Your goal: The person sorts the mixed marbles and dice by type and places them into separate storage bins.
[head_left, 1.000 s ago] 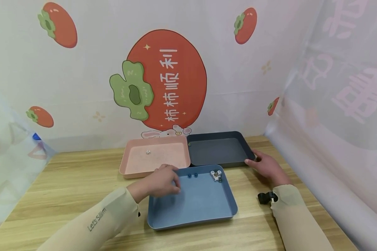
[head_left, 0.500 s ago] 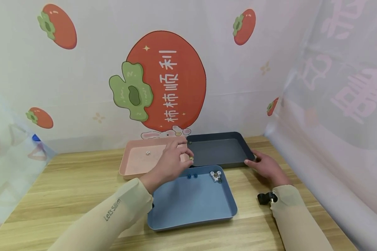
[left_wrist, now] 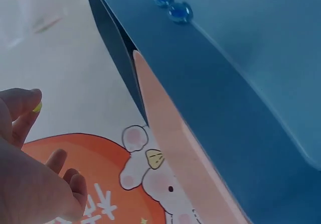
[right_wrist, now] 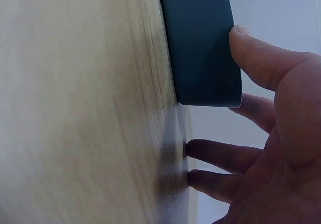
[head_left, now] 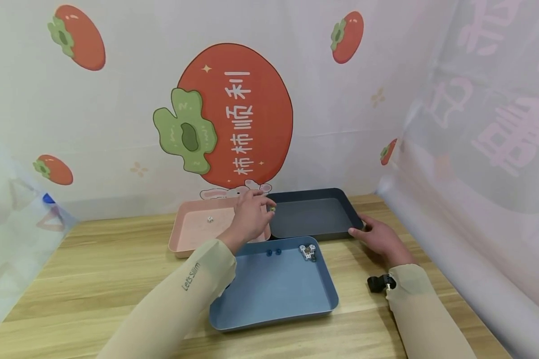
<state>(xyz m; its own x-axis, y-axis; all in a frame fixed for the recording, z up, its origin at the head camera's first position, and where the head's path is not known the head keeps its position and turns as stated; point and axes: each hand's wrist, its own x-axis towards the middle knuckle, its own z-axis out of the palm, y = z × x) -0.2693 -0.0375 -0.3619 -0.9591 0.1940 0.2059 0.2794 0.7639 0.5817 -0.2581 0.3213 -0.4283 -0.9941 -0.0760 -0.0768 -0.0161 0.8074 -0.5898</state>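
My left hand (head_left: 249,217) is over the seam between the pink tray (head_left: 175,234) and the dark grey tray (head_left: 314,219). Between its thumb and forefinger it pinches a small yellow bead (left_wrist: 37,107), mostly covered by the fingertips. My right hand (head_left: 382,239) holds the front right corner of the dark grey tray, thumb (right_wrist: 258,58) at the rim and a forefinger round the corner. In the blue tray (head_left: 274,284), two blue beads (head_left: 274,252) lie along the far wall. White dice (head_left: 307,252) cluster in its far right corner.
One white die (head_left: 210,219) lies in the pink tray. All three trays stand close together on a wooden table (head_left: 117,279), with a printed curtain (head_left: 332,109) behind. A black device (head_left: 379,283) is at the right wrist.
My left hand has moved from the blue tray up and away, carrying the yellow bead to the near left side of the dark grey tray. The right hand stays at the tray corner.
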